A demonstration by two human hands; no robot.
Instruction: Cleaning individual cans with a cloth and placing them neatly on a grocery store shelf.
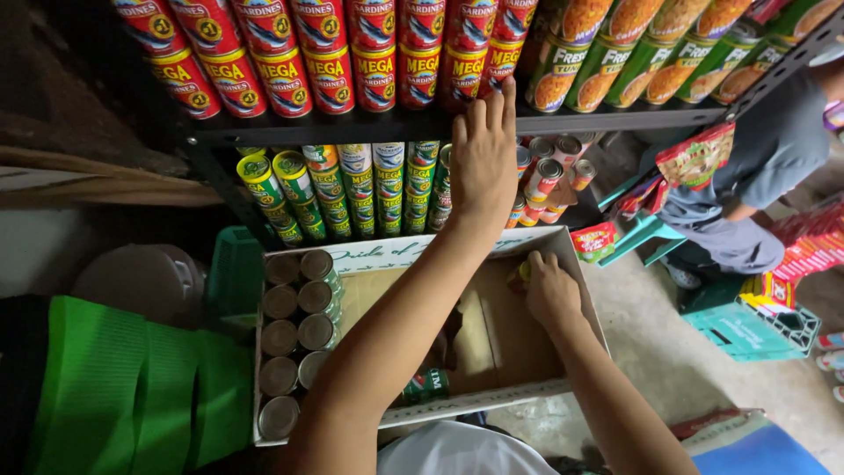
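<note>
My right hand [552,290] is down in the cardboard box [563,255], fingers curled round a small can [524,271] at the far right corner; most of that can is hidden under the hand, so I can't tell its colour or how firm the grip is. My left hand [483,158] reaches up flat against the shelf edge [352,125], fingers spread and holding nothing, touching the red cans [374,79] above. I judge the work well along: the box's right half is bare cardboard, while two rows of silver-topped cans [294,339] remain on the left and one green can [426,385] lies on its side near my forearm. The lower shelf holds green-labelled cans [352,189]. A seated person [756,176] at right is cut off by the frame.
</note>
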